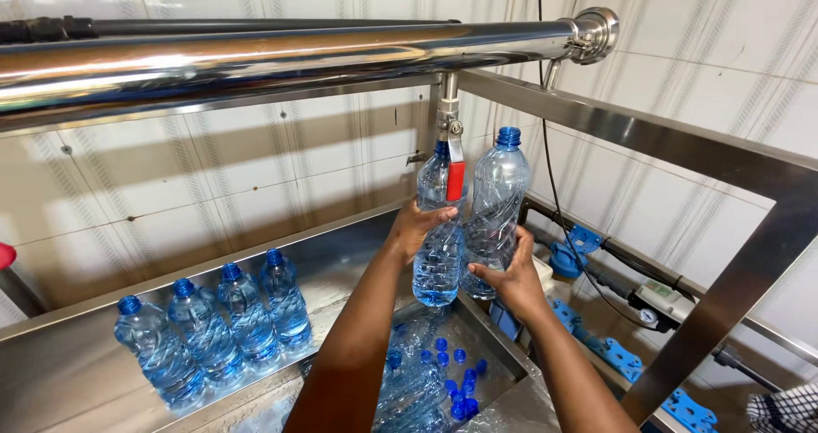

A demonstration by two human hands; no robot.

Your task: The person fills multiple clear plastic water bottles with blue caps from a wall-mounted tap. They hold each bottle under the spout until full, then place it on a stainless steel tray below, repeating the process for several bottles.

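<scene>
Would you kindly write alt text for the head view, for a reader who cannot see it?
The left hand holds a clear bottle under a red-handled tap, while the right hand holds a capped bottle beside it. Four capped bottles stand on the steel counter; loose blue caps lie in a basin.

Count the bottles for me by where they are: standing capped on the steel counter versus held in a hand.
Capped bottles on the steel counter: 4
Bottle in left hand: 1
Bottle in right hand: 1
Total: 6
</scene>
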